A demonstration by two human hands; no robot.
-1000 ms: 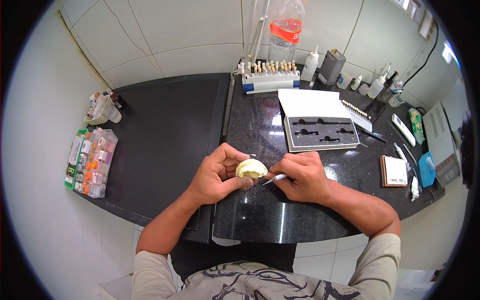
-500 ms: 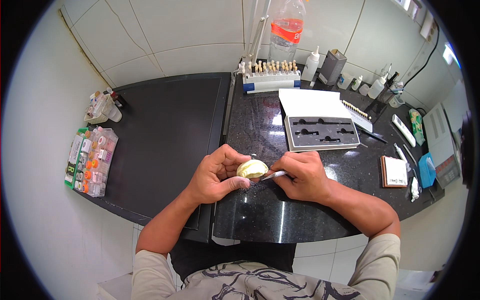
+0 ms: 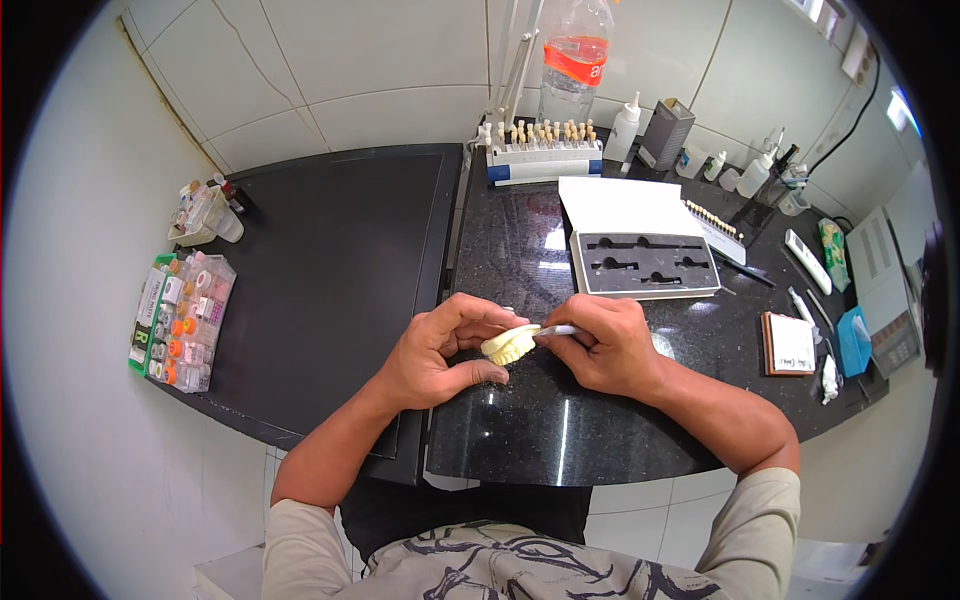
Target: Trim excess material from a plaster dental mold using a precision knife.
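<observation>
Between the thumb and fingers of my left hand point(image 3: 440, 352) sits a pale yellow dental cast point(image 3: 510, 345), tilted so its row of teeth shows toward me. My right hand point(image 3: 606, 345) grips a slim whitish carving knife point(image 3: 560, 331) like a pen. Its tip meets the right upper edge of the cast, or comes very close to it; the exact contact is too small to make out. Both hands are held over the near part of the glossy black countertop point(image 3: 500, 430).
Beyond my hands lies an open white case point(image 3: 650, 290) with a dark foam insert. A tooth shade guide point(image 3: 545, 160) stands behind it. At the right are a notepad point(image 3: 788, 345) and a blue box point(image 3: 854, 338). Small jars in a clear organizer point(image 3: 195, 320) stand far left.
My left hand has turned the dental cast, so its teeth now face toward me. The knife tip has shifted up from the cast's lower right to its upper right edge.
</observation>
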